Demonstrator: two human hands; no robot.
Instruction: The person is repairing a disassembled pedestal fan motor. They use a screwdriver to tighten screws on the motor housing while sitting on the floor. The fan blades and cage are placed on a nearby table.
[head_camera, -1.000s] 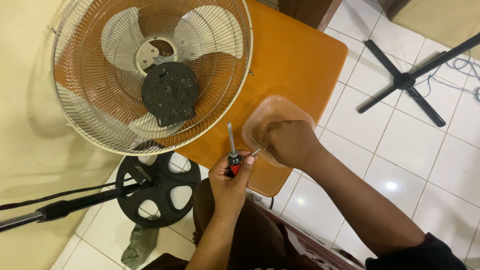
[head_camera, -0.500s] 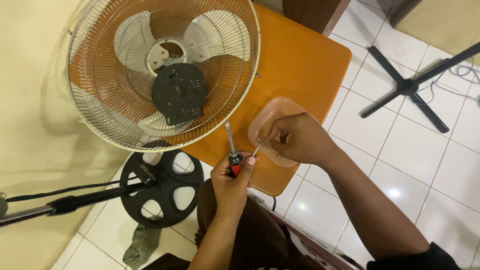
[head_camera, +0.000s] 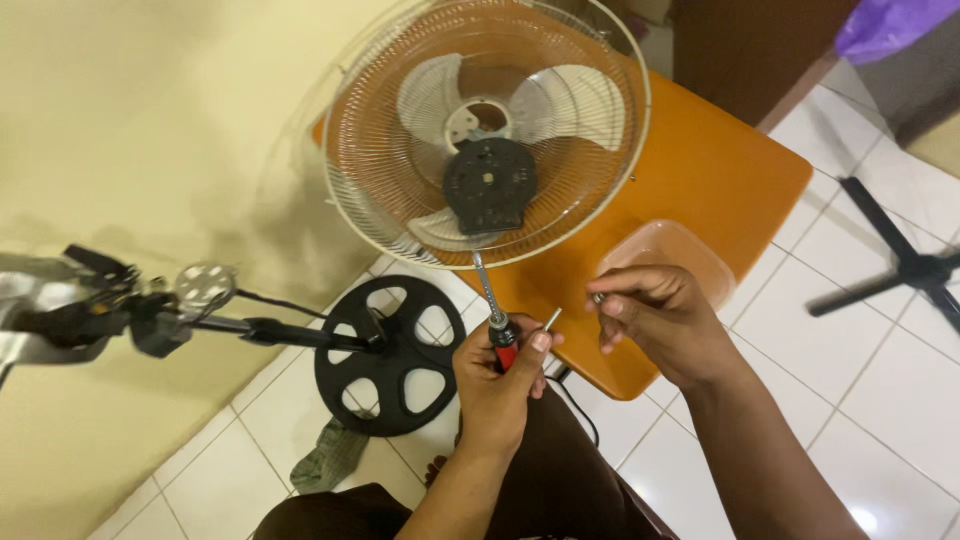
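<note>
Left hand (head_camera: 500, 385): closed on a red-handled screwdriver (head_camera: 497, 322) and a loose screw (head_camera: 550, 320). Right hand (head_camera: 655, 320): pinches a small fastener (head_camera: 598, 298) above the clear tub (head_camera: 668, 255). Fan grille (head_camera: 487, 130) lies detached on the orange surface (head_camera: 720, 170); stand unassembled.

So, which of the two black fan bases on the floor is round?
The round fan base, a disc with cut-out openings, lies left of the orange table, near the left hand. The cross-shaped base at right has four straight legs.
</note>
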